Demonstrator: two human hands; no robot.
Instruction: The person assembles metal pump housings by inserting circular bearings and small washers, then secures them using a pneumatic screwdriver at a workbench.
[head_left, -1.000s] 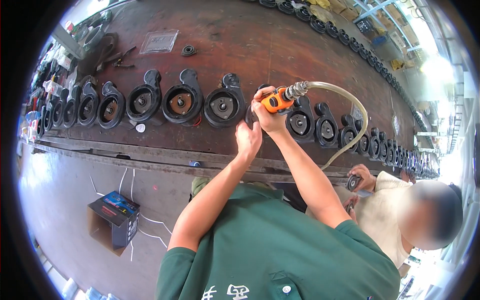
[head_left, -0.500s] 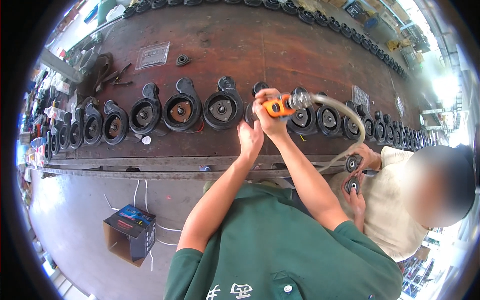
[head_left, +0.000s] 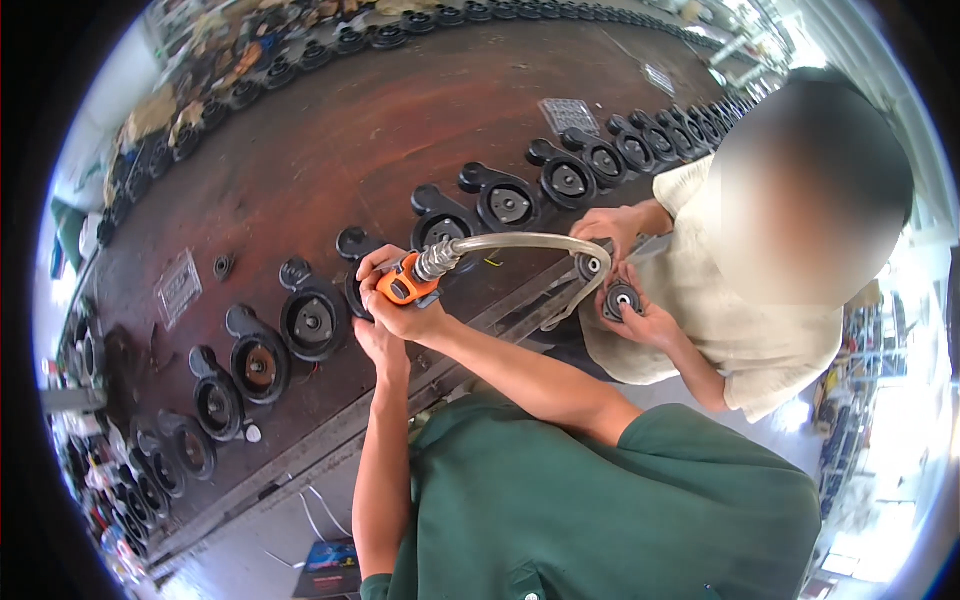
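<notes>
Curling, the right grip (head_left: 408,314) clasps an orange tool (head_left: 400,283).

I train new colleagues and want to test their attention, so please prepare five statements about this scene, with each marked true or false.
1. The right hand holds an orange tool. True.
2. Nothing is connected to the tool. False: a pale hose is joined to it.
3. The left hand is close to the right hand. True.
4. Nobody else is present. False: a co-worker holds round black parts.
5. Black housings form a row on the table. True.
</notes>
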